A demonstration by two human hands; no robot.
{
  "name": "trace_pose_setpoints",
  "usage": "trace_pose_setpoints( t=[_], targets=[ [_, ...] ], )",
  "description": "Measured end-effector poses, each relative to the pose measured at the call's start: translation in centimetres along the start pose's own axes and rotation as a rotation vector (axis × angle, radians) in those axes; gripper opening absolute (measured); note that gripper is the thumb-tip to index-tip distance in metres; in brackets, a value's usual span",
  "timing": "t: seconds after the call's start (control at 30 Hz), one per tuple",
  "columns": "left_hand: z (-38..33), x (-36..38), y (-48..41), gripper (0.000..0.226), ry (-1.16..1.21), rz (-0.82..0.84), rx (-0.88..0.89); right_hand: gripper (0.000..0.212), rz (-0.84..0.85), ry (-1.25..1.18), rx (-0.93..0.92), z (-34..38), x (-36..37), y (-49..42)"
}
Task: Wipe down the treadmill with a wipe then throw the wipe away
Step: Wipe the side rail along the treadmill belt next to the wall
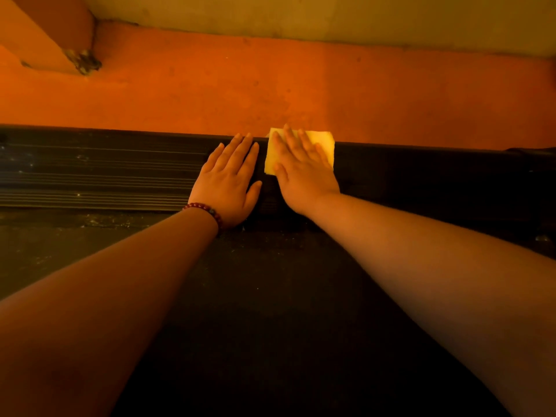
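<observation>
On the treadmill side rail, my right hand presses the wipe flat, fingers straight; my left hand rests beside it, fingers extended, grasping nothing.

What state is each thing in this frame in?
Black ribbed treadmill side rail: pale specks left of the hands.
Yellow square wipe: spread flat on the rail, under the right hand.
Right hand: fingers straight, pressing the wipe.
Left hand: flat on the rail, holding nothing.
Dark treadmill belt: dust-speckled.
</observation>
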State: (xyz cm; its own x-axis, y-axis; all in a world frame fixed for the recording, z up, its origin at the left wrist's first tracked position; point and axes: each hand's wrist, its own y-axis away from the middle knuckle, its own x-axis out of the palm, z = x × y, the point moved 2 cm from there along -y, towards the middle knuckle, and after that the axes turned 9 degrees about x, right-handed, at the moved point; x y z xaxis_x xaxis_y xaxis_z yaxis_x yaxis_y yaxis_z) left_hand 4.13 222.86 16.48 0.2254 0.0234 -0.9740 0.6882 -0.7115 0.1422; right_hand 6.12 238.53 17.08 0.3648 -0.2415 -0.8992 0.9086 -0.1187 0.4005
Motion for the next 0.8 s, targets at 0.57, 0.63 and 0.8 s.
trace_pose_setpoints(
  t=[0.57, 0.63, 0.8],
  targets=[
    [0.5, -0.5, 0.4, 0.063, 0.028, 0.019, 0.009, 0.058, -0.160, -0.167, 0.479, -0.3, 2.8, 4.8],
    [0.7, -0.5, 0.4, 0.062, 0.033, 0.011, 0.026, 0.058, -0.156, -0.207, 0.439, 1.5, 3.2, 5.0],
    [1.7, -0.5, 0.7, 0.065, 0.031, 0.021, 0.079, 0.056, -0.136, -0.169, 0.272, 2.3, 4.0, 5.6]
  ],
)
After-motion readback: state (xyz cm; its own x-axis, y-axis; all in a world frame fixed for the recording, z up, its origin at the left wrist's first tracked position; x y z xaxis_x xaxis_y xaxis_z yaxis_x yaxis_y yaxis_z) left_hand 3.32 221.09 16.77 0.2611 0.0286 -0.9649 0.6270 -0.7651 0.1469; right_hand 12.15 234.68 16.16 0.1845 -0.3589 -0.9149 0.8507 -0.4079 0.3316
